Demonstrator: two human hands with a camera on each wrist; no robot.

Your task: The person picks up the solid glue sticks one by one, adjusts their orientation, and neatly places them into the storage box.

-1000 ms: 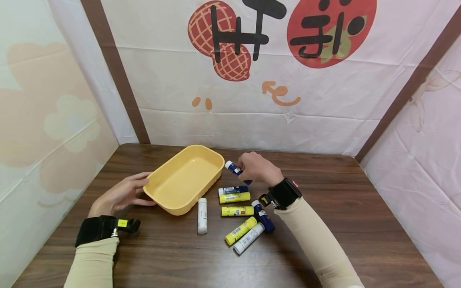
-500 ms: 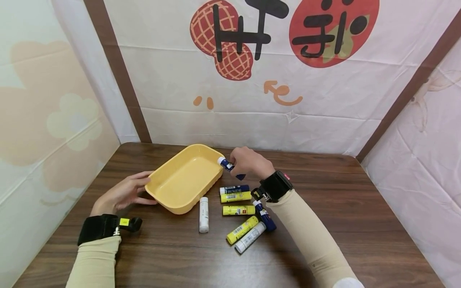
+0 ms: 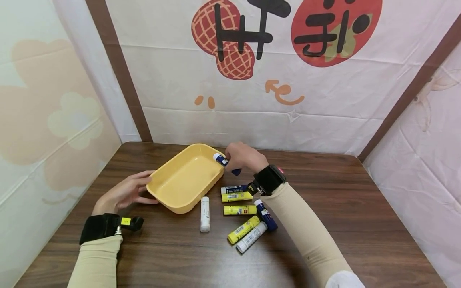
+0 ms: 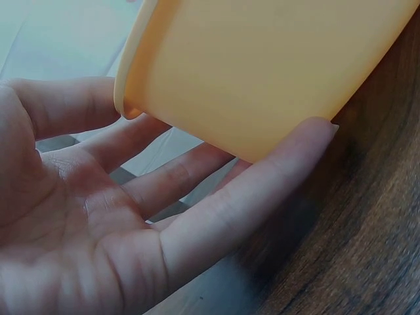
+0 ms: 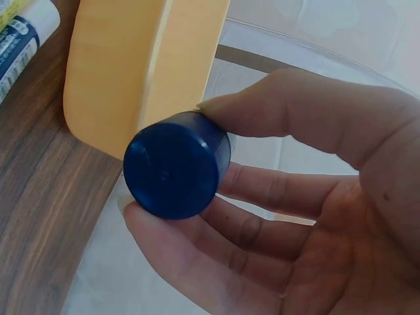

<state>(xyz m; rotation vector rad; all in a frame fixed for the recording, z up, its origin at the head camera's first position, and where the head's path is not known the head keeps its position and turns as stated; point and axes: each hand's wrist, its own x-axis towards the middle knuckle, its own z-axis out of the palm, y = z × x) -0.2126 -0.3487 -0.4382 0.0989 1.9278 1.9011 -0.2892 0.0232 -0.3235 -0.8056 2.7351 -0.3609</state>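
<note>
Head view shows your right hand [image 3: 242, 157] pinching a blue glue stick [image 3: 226, 163] between thumb and fingers, its white end poised over the far right rim of the yellow tray [image 3: 185, 179]. Right wrist view confirms the pinch: your thumb and fingers [image 5: 172, 242] curl round the stick's blue cap [image 5: 176, 164], just beside the tray's outer wall [image 5: 111, 79]. Your left hand [image 3: 124, 193] lies with fingers straight against the tray's left side; in the left wrist view your thumb [image 4: 249, 197] touches the tray wall [image 4: 262, 72]. On the desk [image 3: 360, 224], to the right of and nearer than the tray, lie a white glue stick [image 3: 205, 208] and several yellow, blue and white ones, among them a yellow glue stick [image 3: 239, 210].
</note>
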